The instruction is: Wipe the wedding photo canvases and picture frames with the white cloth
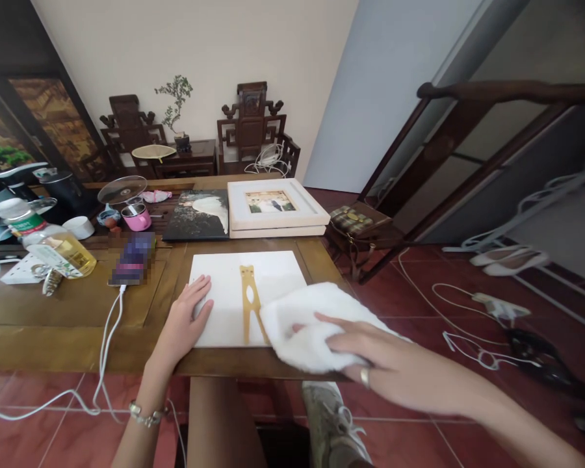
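Note:
A white rectangular board (219,325) lies flat near the table's front edge, with a tan, long-legged animal-like figure (249,302) on it. My left hand (189,315) rests flat on the board's left side, fingers stretched out and holding nothing. In my right hand (358,341) is a bunched white cloth (307,318), gripped from the right. The cloth covers the board's right part and touches the lower right of the figure. Part of my right fingers is hidden in its folds.
Behind the board are a dark photo panel (188,218) and stacked pale picture frames (280,224). To the left lie a phone (134,257) on a white cable, a bottle of yellow liquid (61,247) and a pink cup (137,220). A wooden chair (394,221) stands at right.

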Motion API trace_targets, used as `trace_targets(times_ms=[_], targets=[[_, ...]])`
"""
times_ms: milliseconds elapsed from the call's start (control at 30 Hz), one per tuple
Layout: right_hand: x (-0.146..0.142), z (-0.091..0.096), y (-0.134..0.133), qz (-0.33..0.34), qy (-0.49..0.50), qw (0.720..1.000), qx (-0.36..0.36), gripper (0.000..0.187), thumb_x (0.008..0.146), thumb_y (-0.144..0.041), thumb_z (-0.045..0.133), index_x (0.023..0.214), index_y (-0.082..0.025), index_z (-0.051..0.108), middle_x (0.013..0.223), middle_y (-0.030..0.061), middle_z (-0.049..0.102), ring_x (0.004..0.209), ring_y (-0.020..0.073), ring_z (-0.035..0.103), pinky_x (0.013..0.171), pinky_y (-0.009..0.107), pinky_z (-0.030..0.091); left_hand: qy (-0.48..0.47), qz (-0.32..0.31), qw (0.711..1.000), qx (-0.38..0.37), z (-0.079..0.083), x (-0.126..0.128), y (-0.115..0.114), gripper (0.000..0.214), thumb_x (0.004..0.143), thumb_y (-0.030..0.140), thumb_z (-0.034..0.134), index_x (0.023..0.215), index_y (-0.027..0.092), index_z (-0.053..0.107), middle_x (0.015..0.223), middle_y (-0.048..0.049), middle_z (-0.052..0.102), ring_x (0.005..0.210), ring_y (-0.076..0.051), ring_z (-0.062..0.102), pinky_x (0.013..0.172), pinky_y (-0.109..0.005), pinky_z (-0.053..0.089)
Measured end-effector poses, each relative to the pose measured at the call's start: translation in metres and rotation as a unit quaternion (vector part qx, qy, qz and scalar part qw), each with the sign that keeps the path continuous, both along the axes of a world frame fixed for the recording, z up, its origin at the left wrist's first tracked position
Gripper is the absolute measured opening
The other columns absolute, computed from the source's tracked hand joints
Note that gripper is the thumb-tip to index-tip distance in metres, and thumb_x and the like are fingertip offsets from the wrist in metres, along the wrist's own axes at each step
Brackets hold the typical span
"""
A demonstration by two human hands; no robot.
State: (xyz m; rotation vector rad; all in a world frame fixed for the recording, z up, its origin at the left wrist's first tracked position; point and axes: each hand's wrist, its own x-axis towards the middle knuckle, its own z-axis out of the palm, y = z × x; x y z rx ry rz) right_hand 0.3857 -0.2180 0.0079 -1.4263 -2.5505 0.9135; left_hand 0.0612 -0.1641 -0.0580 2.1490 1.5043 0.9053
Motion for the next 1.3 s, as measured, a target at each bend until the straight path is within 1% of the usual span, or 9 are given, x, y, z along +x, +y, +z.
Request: trace_targets(times_ms=[167, 333, 467, 633, 733, 833, 967, 1133, 1300], targets=[[-0.013, -0.015, 0.077, -0.049, 0.012, 0.994, 0.092, 0.024, 0.080, -0.025, 0.043, 0.092, -0.020, 0.064, 0.102, 0.0097, 0.067, 0.105, 0.0288, 0.058, 0.091, 0.041, 0.044, -0.003, 0.001, 1.000, 0.001, 0.001, 0.000, 0.000, 0.040, 0.090, 0.032, 0.048, 0.125, 0.016, 0.059, 0.137, -0.0103, 0.054, 0.133, -0.024, 0.043, 0.114, -0.048, 0.029], [-0.033, -0.014, 0.136, -0.044, 0.028, 0.989, 0.138, 0.023, 0.080, -0.019, 0.039, 0.085, -0.017, 0.062, 0.089, 0.0082, 0.066, 0.091, 0.0263, 0.059, 0.082, 0.035, 0.043, 0.002, 0.003, 1.000, -0.004, 0.002, 0.000, 0.000, 0.040, 0.091, 0.032, 0.047, 0.126, 0.015, 0.058, 0.138, -0.0102, 0.053, 0.134, -0.023, 0.042, 0.114, -0.048, 0.029], [-0.034, -0.013, 0.122, -0.045, 0.020, 0.990, 0.132, 0.028, 0.079, -0.018, 0.040, 0.092, -0.016, 0.064, 0.091, 0.0105, 0.066, 0.096, 0.0294, 0.059, 0.083, 0.038, 0.044, 0.003, 0.003, 1.000, -0.007, 0.001, -0.001, -0.001, 0.042, 0.091, 0.033, 0.047, 0.126, 0.012, 0.057, 0.138, -0.0115, 0.052, 0.134, -0.023, 0.042, 0.115, -0.046, 0.029], [-0.023, -0.014, 0.046, -0.059, -0.013, 0.994, 0.095, 0.038, 0.077, -0.017, 0.042, 0.109, -0.020, 0.063, 0.118, 0.0125, 0.063, 0.126, 0.0322, 0.045, 0.093, 0.043, 0.043, -0.002, 0.001, 1.000, -0.004, 0.001, -0.001, -0.001, 0.041, 0.091, 0.032, 0.047, 0.127, 0.015, 0.058, 0.138, -0.0099, 0.052, 0.134, -0.023, 0.042, 0.115, -0.047, 0.027], [-0.017, -0.005, 0.003, -0.017, -0.026, 0.998, 0.054, 0.038, 0.074, -0.013, 0.044, 0.103, -0.027, 0.065, 0.117, 0.0085, 0.065, 0.130, 0.0304, 0.042, 0.094, 0.043, 0.045, -0.005, 0.001, 1.000, -0.001, 0.001, 0.000, -0.001, 0.039, 0.091, 0.032, 0.048, 0.126, 0.017, 0.058, 0.138, -0.0088, 0.053, 0.134, -0.024, 0.042, 0.115, -0.049, 0.027], [-0.015, 0.007, -0.015, 0.032, -0.029, 0.999, 0.031, 0.034, 0.069, -0.010, 0.046, 0.088, -0.029, 0.065, 0.106, 0.0060, 0.068, 0.124, 0.0299, 0.049, 0.091, 0.041, 0.047, -0.007, 0.001, 1.000, 0.000, 0.000, 0.000, -0.001, 0.039, 0.091, 0.032, 0.048, 0.126, 0.018, 0.058, 0.138, -0.0087, 0.053, 0.134, -0.024, 0.042, 0.115, -0.049, 0.027], [-0.017, 0.007, 0.008, 0.023, -0.008, 0.999, 0.027, 0.026, 0.072, -0.013, 0.044, 0.085, -0.025, 0.064, 0.096, 0.0072, 0.068, 0.103, 0.0284, 0.060, 0.084, 0.039, 0.048, -0.002, 0.002, 1.000, 0.000, 0.000, 0.000, -0.001, 0.040, 0.091, 0.031, 0.047, 0.126, 0.017, 0.058, 0.138, -0.0090, 0.053, 0.134, -0.024, 0.042, 0.115, -0.048, 0.027], [-0.033, -0.012, 0.082, -0.006, 0.034, 0.993, 0.114, 0.019, 0.077, -0.019, 0.042, 0.076, -0.020, 0.061, 0.078, 0.0055, 0.064, 0.085, 0.0255, 0.061, 0.078, 0.035, 0.045, -0.004, 0.005, 1.000, -0.008, 0.001, 0.001, -0.001, 0.041, 0.091, 0.031, 0.046, 0.126, 0.012, 0.058, 0.138, -0.0113, 0.053, 0.134, -0.023, 0.042, 0.115, -0.046, 0.027], [-0.051, -0.020, 0.129, -0.024, 0.047, 0.987, 0.151, 0.026, 0.080, -0.016, 0.038, 0.090, -0.017, 0.062, 0.088, 0.0081, 0.066, 0.099, 0.0285, 0.059, 0.086, 0.038, 0.043, -0.002, 0.004, 1.000, -0.007, 0.002, 0.000, -0.001, 0.041, 0.091, 0.031, 0.046, 0.126, 0.012, 0.058, 0.138, -0.0113, 0.053, 0.134, -0.023, 0.041, 0.116, -0.045, 0.027]])
